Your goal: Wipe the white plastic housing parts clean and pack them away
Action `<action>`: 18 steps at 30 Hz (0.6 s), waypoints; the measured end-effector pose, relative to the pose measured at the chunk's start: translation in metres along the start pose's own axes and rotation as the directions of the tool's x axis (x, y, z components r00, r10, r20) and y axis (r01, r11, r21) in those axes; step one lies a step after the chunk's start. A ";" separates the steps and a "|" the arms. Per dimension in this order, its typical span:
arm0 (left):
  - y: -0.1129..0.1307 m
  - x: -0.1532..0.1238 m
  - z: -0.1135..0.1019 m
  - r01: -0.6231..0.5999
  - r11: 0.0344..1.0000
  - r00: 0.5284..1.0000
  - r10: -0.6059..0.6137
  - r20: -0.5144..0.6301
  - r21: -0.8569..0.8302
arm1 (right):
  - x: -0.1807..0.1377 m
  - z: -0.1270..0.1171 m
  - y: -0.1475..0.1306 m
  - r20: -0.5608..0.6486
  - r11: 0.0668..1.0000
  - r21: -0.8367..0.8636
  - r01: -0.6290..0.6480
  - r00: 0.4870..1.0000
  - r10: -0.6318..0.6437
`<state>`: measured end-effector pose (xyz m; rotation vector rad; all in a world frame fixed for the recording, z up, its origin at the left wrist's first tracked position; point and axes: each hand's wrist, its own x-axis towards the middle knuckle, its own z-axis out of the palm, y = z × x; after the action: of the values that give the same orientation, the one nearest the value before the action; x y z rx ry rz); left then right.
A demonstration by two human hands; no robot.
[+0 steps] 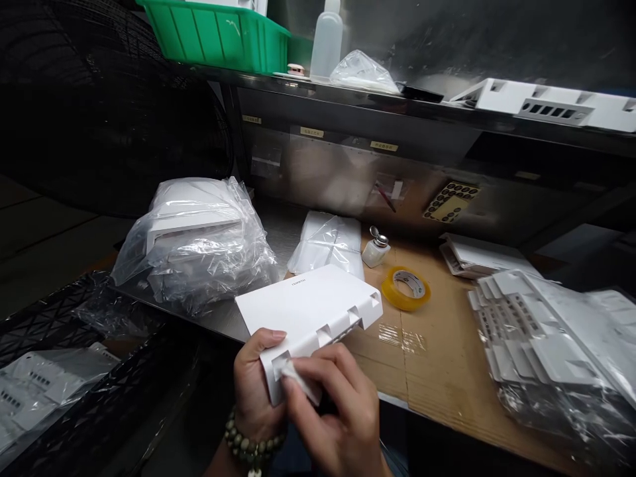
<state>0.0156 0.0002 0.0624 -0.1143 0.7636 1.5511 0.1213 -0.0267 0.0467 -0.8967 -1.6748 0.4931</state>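
Observation:
A white plastic housing [303, 301] with small lettering on its flat face and square notches along one edge is held tilted above the front of the bench. My left hand [256, 384], a bead bracelet at its wrist, is closed round the near corner with the thumb on top. Between thumb and fingers, my right hand [342, 411] pinches a small white wad, seemingly cloth or tissue [294, 376]. That wad presses against the housing at the notch nearest my left hand. My right fingers hide part of the notched edge.
Bagged white housings [199, 205] sit at left, stacked ones [541, 331] at right. Behind my hands are flat plastic bags [328, 238], a small pump bottle [376, 250] and yellow tape [390, 291]. A shelf overhead carries a green bin [218, 40] and a squeeze bottle [326, 43].

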 end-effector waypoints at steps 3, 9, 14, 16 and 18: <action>0.001 0.001 0.000 0.037 0.999 0.999 -0.038 -0.029 -0.029 | -0.004 -0.002 -0.003 -0.036 0.986 0.150 -0.078 0.996 0.084; 0.002 0.001 -0.001 0.093 0.995 0.992 -0.088 0.094 -0.044 | -0.010 0.010 -0.001 -0.061 0.999 0.005 0.048 0.997 -0.048; 0.002 0.013 -0.014 0.059 0.997 0.961 -0.043 0.272 -0.053 | -0.016 0.012 -0.017 -0.036 0.979 0.199 -0.050 0.998 0.058; 0.006 0.024 -0.028 -0.015 0.998 0.942 0.036 0.333 -0.064 | -0.014 -0.007 -0.017 -0.127 0.965 0.219 -0.144 0.976 0.174; 0.013 0.035 -0.044 0.020 0.998 0.892 0.010 0.451 -0.061 | -0.009 -0.034 -0.007 -0.326 0.961 0.181 -0.208 0.910 0.258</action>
<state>-0.0175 0.0077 0.0161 0.1948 0.3424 1.5194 0.1526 -0.0421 0.0559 -1.0193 -1.2023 0.5724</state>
